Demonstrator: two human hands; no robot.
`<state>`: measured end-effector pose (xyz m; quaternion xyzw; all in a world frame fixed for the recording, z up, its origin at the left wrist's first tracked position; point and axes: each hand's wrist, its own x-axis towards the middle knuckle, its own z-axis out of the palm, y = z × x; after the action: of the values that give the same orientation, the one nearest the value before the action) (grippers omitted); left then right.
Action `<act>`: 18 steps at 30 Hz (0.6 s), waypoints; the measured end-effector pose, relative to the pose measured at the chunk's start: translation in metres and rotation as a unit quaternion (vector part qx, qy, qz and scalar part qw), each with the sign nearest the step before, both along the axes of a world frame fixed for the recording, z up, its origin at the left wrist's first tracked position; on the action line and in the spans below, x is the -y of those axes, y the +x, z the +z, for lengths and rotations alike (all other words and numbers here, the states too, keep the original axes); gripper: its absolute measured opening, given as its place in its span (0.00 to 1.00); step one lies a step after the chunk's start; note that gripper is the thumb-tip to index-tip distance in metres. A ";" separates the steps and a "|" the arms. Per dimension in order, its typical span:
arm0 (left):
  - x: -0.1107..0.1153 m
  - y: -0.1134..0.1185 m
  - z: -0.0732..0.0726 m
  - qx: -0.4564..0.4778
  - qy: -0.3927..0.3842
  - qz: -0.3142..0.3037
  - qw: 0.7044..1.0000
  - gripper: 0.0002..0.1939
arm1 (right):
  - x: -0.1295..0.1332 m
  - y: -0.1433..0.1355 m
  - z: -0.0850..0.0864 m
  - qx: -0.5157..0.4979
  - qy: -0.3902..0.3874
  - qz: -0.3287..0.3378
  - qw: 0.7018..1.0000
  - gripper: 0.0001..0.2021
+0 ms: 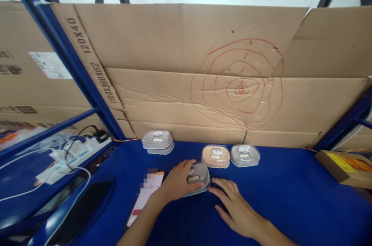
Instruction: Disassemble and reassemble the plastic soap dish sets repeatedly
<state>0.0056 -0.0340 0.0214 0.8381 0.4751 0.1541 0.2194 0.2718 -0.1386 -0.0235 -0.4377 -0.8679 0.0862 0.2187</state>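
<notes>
My left hand (180, 180) is wrapped round the left side of a greyish oval plastic case (201, 174) with a clear cover, fingers behind and thumb in front. Just right of that case, my right hand (231, 203) is open, its fingers spread and holding nothing. Behind the hands stand a peach-coloured case (215, 157) and, beside it, a grey case (245, 155) of the same shape. Further left, two grey cases (157, 141) appear stacked. Each upper face bears a round sticker and a pale bar.
A phone (148, 195) lies left of my left forearm. Beyond it are a power strip (75, 160) with cables and a dark flat object (83, 213). Cardboard (162, 44) with red rings backs the blue tabletop (290, 195); an open cardboard box (345, 168) sits at right.
</notes>
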 end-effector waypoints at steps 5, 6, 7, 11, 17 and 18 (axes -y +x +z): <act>0.002 -0.001 0.002 0.028 -0.021 -0.014 0.999 0.40 | 0.007 -0.006 0.002 0.048 -0.028 0.046 0.997 0.37; 0.000 -0.001 0.001 0.032 -0.014 -0.005 0.999 0.39 | 0.007 -0.008 0.004 0.057 -0.031 0.059 0.996 0.37; -0.002 -0.001 0.000 0.033 -0.002 0.011 0.999 0.39 | 0.007 -0.009 0.006 0.064 -0.033 0.072 0.995 0.37; -0.018 -0.001 -0.008 0.018 0.064 0.091 0.994 0.42 | 0.008 -0.015 0.017 0.042 -0.019 0.085 0.995 0.23; -0.030 0.004 -0.025 -0.026 0.062 0.093 0.993 0.41 | 0.016 -0.020 0.020 -0.013 0.028 0.109 0.994 0.14; -0.029 0.006 -0.027 -0.032 0.057 0.085 0.994 0.41 | 0.016 -0.020 0.019 -0.014 0.039 0.112 0.993 0.14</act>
<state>0.0114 -0.0051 -0.0053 0.8103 0.5419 0.1718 0.1423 0.2518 -0.1547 -0.0043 -0.3278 -0.9109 0.0822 0.2368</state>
